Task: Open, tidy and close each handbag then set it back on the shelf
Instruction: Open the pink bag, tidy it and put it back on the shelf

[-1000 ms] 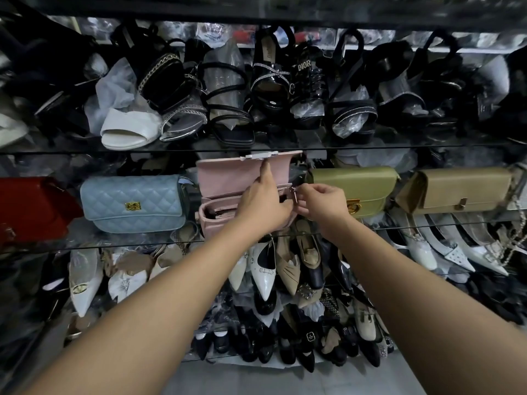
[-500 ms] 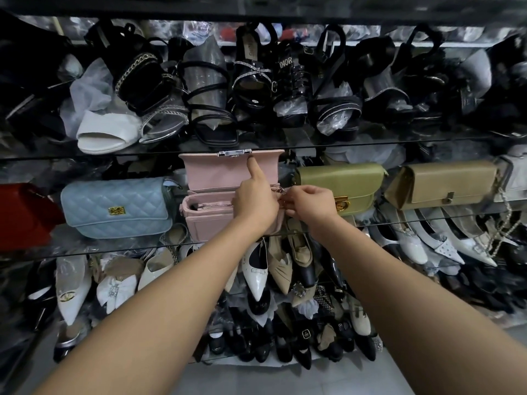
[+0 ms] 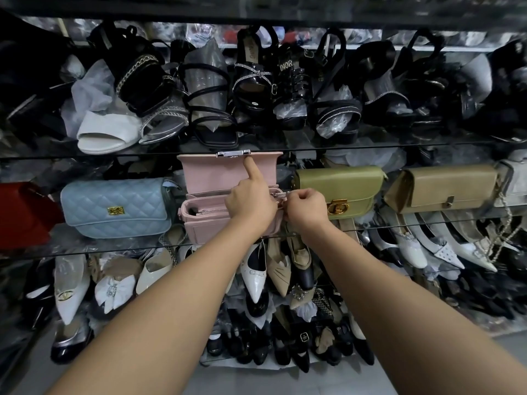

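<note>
Glass shelf [image 3: 119,244], pink handbag [image 3: 212,228] open, left hand [image 3: 251,205] grips it, right hand [image 3: 306,209] pinches zipper pull [image 3: 281,194].

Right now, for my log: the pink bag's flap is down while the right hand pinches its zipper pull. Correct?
No. The head view shows the flap up, propped by the index finger of the left hand; the right hand does pinch the zipper pull.
</note>
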